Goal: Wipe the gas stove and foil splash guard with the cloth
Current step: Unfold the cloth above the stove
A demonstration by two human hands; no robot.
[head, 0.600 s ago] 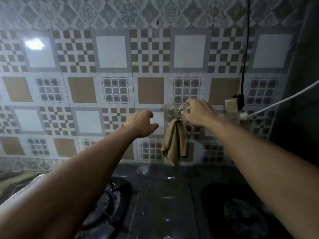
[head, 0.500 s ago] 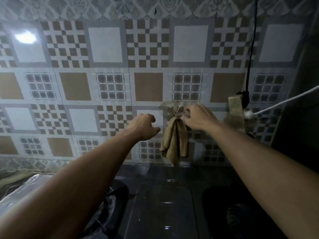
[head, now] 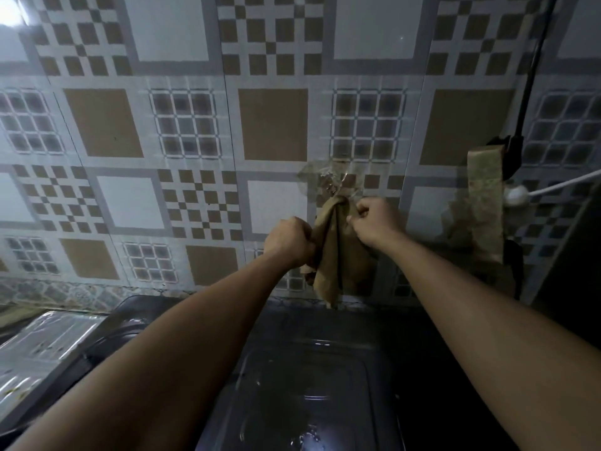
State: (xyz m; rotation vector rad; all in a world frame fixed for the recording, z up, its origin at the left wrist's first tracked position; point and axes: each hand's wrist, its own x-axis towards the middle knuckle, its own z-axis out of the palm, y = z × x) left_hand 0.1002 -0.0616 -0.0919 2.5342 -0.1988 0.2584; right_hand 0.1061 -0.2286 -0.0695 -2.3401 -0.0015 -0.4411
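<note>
Gripping the tan cloth (head: 328, 252) hanging from a clear wall hook (head: 327, 180), my left hand (head: 287, 240) clutches its edge while my right hand (head: 374, 222) pinches the top, above the black glass gas stove (head: 309, 379).

Overall illumination is dim and cool, the brightest spot being a blown-out reflection of a lamp (head: 11, 13) on the glossy tiled wall (head: 273, 125) at the upper left of the frame, with brightness falling off steeply toward the right edge and lower right, where detail is lost in near-black. The dark gas stove (head: 305, 385) at lower centre carries small specular glints, and the foil splash guard (head: 42, 346) at lower left returns a pale sheen. Wide-angle distortion bows the tile lines toward the edges, and the view is slightly soft and noisy throughout, with shadow beneath the cloth (head: 331, 252).
</note>
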